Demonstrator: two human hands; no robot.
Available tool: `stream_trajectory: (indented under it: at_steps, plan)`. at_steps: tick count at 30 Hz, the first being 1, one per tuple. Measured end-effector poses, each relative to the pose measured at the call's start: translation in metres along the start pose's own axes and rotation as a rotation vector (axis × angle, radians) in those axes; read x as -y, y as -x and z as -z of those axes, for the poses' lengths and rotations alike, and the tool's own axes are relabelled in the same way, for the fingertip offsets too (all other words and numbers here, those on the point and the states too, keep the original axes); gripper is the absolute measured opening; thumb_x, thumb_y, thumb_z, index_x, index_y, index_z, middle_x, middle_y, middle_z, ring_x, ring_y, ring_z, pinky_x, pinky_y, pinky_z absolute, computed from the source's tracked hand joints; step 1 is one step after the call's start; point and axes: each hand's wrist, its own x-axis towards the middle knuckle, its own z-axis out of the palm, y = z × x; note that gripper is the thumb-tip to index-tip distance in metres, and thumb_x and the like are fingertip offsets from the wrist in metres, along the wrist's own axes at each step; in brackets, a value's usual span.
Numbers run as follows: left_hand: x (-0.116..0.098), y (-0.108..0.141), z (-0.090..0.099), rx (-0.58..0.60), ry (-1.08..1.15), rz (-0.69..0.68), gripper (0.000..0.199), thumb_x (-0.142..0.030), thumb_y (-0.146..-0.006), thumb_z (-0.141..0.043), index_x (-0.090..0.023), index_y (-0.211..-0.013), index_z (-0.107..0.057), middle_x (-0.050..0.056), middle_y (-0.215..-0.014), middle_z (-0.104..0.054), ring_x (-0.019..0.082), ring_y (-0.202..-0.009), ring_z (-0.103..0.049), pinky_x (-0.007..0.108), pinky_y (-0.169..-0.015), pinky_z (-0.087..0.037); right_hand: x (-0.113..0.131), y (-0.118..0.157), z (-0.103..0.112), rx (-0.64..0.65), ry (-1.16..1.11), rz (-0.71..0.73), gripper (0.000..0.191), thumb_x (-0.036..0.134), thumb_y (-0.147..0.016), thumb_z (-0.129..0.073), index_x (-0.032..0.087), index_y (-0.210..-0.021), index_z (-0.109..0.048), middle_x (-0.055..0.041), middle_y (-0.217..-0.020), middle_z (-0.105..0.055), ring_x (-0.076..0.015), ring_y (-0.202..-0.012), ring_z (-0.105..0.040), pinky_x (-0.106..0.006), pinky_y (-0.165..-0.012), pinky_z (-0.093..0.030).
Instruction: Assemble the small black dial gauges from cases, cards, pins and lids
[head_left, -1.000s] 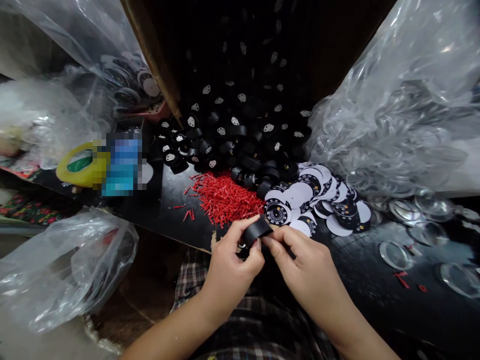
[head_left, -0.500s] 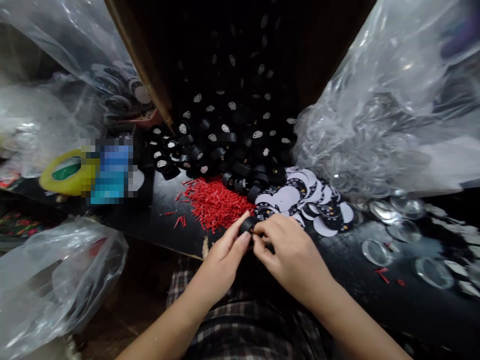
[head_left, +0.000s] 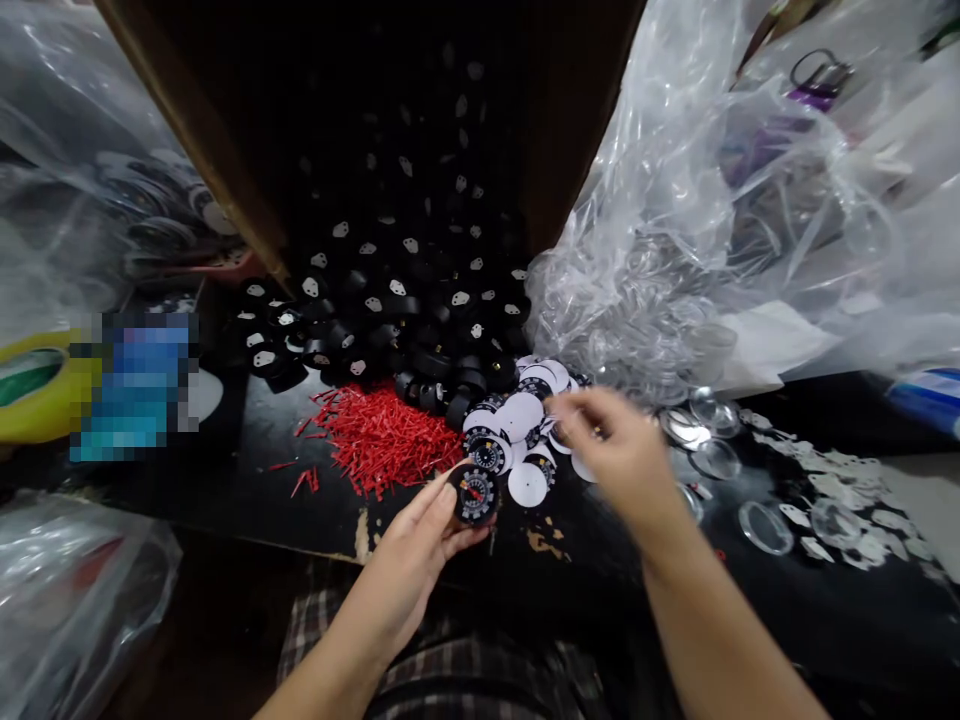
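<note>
My left hand (head_left: 425,530) is closed around a small round black dial gauge (head_left: 475,494), its printed face turned up with a red pointer across it. My right hand (head_left: 611,440) is apart from the gauge, over the right side of a pile of printed dial discs (head_left: 523,415). Motion smears its fingers, so I cannot make out whether they hold anything. Just beyond my left hand lies a heap of small red pointers (head_left: 394,435). Behind that heap sit many round black cases (head_left: 431,362), several with whitish metal tabs.
A dark open box (head_left: 570,150) rises behind the black cases. Clear plastic bags (head_left: 637,270) hold transparent round covers at the right. Clear rings (head_left: 765,527) and pale metal tabs (head_left: 862,500) lie on the right of the black table. A yellow tape roll (head_left: 52,420) sits at the left.
My right hand has left the gauge and moved right, over the discs. My left hand still holds the gauge, whose face and red pointer now show. The view has swung to the right.
</note>
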Motion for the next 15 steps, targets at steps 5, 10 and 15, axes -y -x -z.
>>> stream_trajectory:
  at_steps: [5,10,15]
  plan:
    - [0.005,0.001,-0.010,0.013,0.190,0.116,0.031,-0.039,-0.083,-0.066,-0.015,-0.102,-0.069,0.011,-0.096,-0.074,0.019,-0.082,-0.070,0.029,-0.076,-0.054,-0.053,-0.053,0.022,-0.208,0.448,-0.048,0.033,0.033,-0.084,-0.060,0.013,-0.109,-0.066,-0.0146,-0.103,-0.063,-0.0232,-0.078,-0.059,-0.042,-0.083,-0.046]
    - [0.005,0.001,-0.006,0.001,0.217,0.151,0.028,-0.035,-0.090,-0.057,-0.012,-0.101,-0.067,0.014,-0.097,-0.074,0.019,-0.083,-0.071,0.028,-0.076,-0.054,-0.050,-0.044,0.028,-0.292,0.404,-0.080,0.027,0.029,-0.086,-0.053,0.011,-0.101,-0.068,-0.0177,-0.095,-0.066,-0.0242,-0.080,-0.059,-0.039,-0.081,-0.044]
    - [0.005,-0.001,-0.004,-0.005,0.234,0.148,0.027,-0.037,-0.088,-0.060,-0.013,-0.098,-0.068,0.010,-0.093,-0.074,0.017,-0.082,-0.070,0.026,-0.076,-0.054,0.001,0.014,0.007,0.183,-0.159,-0.105,0.026,0.037,-0.086,-0.058,0.022,-0.104,-0.069,-0.0042,-0.074,-0.066,-0.0173,-0.066,-0.061,-0.030,-0.065,-0.050]
